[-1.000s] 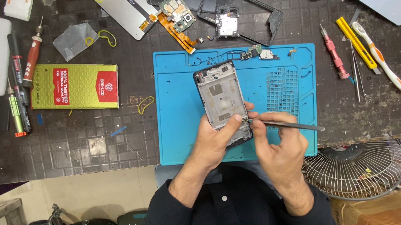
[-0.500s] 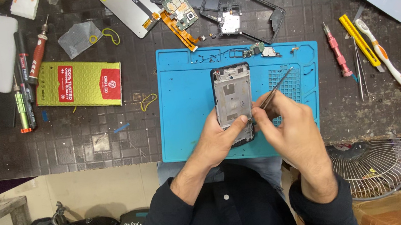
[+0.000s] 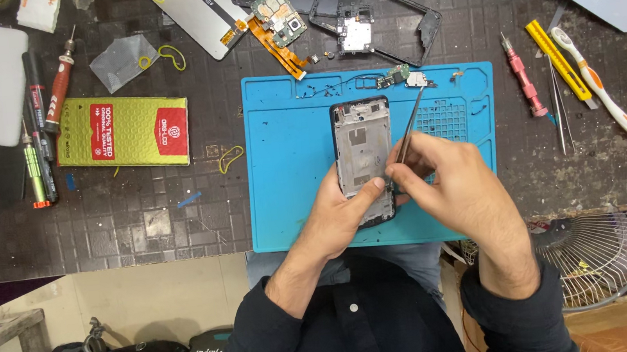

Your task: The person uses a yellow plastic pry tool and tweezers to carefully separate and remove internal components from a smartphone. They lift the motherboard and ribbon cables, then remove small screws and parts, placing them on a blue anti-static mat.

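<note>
While the phone frame [image 3: 362,155] lay on the blue mat [image 3: 289,171], the left hand [image 3: 345,212] pinched its lower end, and the right hand [image 3: 444,181] gripped tweezers [image 3: 411,121] beside its right edge.

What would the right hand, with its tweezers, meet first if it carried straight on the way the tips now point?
Probably the small white part near the blue mat's top edge. The right hand aims the tweezers up and slightly right towards it, though their height above the mat is unclear.
</note>
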